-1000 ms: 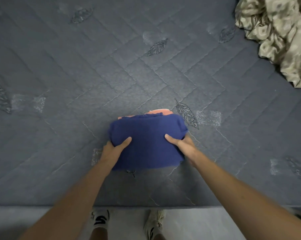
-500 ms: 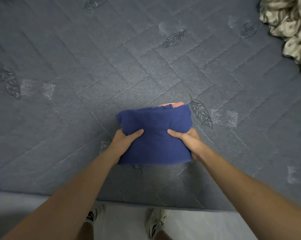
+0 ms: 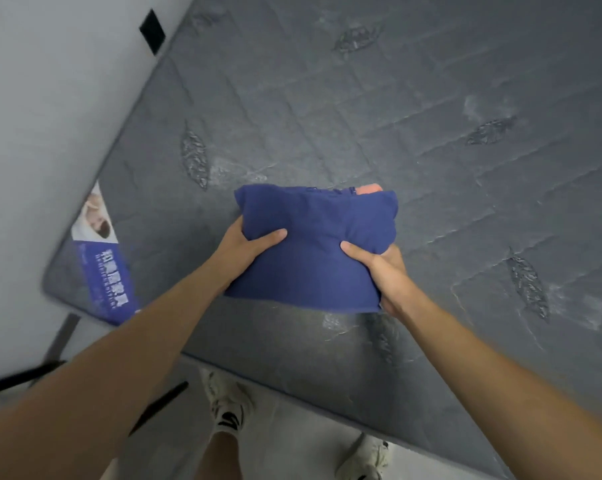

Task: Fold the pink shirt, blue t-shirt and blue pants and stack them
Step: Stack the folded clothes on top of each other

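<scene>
Clothes sat in one folded pile point(image 3: 313, 247), and both hands gripped it at the near corners above the gray mattress point(image 3: 431, 98). A second before, the pile looked like it lay flat on the mattress with the hands at its sides. Now the pile seemed lifted a bit, though I cannot tell for sure, and the view had swung left. A tan crumpled cloth seen earlier at the far right was out of view, and a blue label point(image 3: 102, 271) on the mattress corner had come into view.

Counting: two hands, one pile, two white shoes point(image 3: 228, 407) on the floor below. Only two pieces could be told apart in the pile: a dark blue piece point(image 3: 310, 271) on top and a pink piece point(image 3: 370, 188) peeking out at the far edge.

The left hand point(image 3: 239, 252) had its thumb pressed on top of the blue cloth, its fingers tucked under and hidden. The right hand point(image 3: 384, 271) did the same on the other side, thumb on top, fingers curled below the pile. The pile lay between the two thumbs.
</scene>
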`<state>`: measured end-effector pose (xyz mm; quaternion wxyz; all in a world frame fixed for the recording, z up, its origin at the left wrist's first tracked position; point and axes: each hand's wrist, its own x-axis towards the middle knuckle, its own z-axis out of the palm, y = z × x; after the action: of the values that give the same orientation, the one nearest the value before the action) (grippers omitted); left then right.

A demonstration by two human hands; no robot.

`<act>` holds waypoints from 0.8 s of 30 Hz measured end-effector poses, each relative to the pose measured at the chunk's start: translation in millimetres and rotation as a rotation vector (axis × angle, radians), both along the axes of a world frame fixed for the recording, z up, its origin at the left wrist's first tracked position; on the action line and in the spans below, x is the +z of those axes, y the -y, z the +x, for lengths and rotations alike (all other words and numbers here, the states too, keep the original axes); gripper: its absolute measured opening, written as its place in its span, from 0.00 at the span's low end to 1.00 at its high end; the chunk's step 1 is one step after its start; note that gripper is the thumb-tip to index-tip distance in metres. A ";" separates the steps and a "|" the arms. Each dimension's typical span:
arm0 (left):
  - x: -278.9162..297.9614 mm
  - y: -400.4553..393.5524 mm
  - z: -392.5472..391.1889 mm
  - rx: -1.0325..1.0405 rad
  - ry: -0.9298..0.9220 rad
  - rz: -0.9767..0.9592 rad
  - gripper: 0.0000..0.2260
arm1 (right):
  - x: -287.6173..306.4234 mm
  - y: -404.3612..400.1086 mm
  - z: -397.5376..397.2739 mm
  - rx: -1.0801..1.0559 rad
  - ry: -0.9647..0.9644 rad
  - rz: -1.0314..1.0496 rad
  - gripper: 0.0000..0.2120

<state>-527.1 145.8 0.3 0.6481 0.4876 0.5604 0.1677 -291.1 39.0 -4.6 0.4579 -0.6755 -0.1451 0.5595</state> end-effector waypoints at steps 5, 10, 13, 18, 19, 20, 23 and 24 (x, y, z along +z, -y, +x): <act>2.3 -50.7 -127.7 -0.003 -0.104 0.044 0.28 | -8.3 -47.8 -130.3 -0.010 -0.060 0.006 0.24; -8.9 -95.4 -245.3 0.014 -0.211 0.041 0.28 | -23.4 -83.1 -251.6 -0.048 -0.086 -0.038 0.22; -19.9 -114.4 -293.8 -0.018 -0.191 0.044 0.30 | -33.7 -100.2 -303.8 -0.077 -0.075 -0.060 0.23; -36.4 -125.2 -350.5 -0.033 -0.185 0.041 0.27 | -53.3 -108.7 -364.8 -0.114 -0.038 -0.078 0.30; -42.1 -125.3 -359.3 -0.028 -0.191 0.034 0.28 | -57.7 -107.3 -375.2 -0.120 -0.030 -0.090 0.31; -49.6 -124.9 -368.0 -0.017 -0.195 0.037 0.27 | -62.6 -105.8 -385.4 -0.127 -0.018 -0.100 0.31; -65.2 -119.3 -375.5 -0.039 -0.233 0.063 0.29 | -72.4 -99.4 -399.5 -0.160 0.014 -0.133 0.35; -71.3 -116.9 -376.9 -0.056 -0.273 0.084 0.32 | -75.8 -96.5 -401.5 -0.166 0.030 -0.150 0.38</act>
<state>-904.0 262.7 -71.0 0.5495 0.5479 0.6219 0.1049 -692.6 135.5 -80.4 0.4487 -0.7258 -0.0529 0.5187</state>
